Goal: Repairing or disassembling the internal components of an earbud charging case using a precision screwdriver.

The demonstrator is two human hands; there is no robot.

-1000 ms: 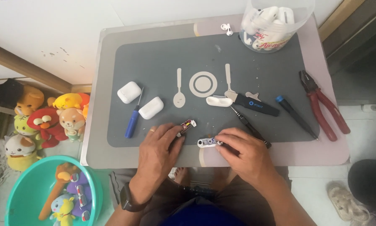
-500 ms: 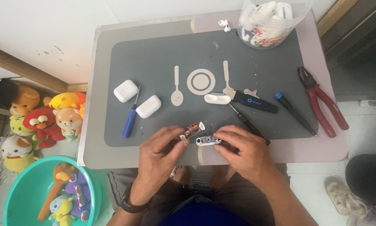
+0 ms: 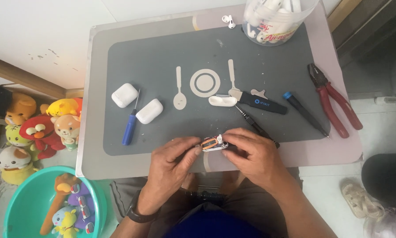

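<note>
My left hand [image 3: 169, 164] and my right hand [image 3: 252, 156] meet at the near edge of the grey work mat [image 3: 162, 66]. Between their fingertips they hold a small electronic part [image 3: 213, 143] with an orange piece and a pale circuit strip. Both hands pinch it just above the mat. A dark watch sits on my left wrist. A black thin-tipped tool [image 3: 254, 125] lies right behind my right hand.
On the mat lie two white earbud cases [image 3: 124, 95] [image 3: 149, 110], a blue screwdriver [image 3: 130, 125], an open case half [image 3: 222, 101], a black-handled tool [image 3: 264, 104], a blue-capped driver [image 3: 304, 113] and red pliers [image 3: 333, 99]. A clear tub of earbuds [image 3: 273, 17] stands at the back. Plush toys [image 3: 52, 125] and a teal basin [image 3: 13, 207] sit left.
My two hands have come together. The orange piece that my left hand held apart and the strip in my right hand now sit joined between both hands.
</note>
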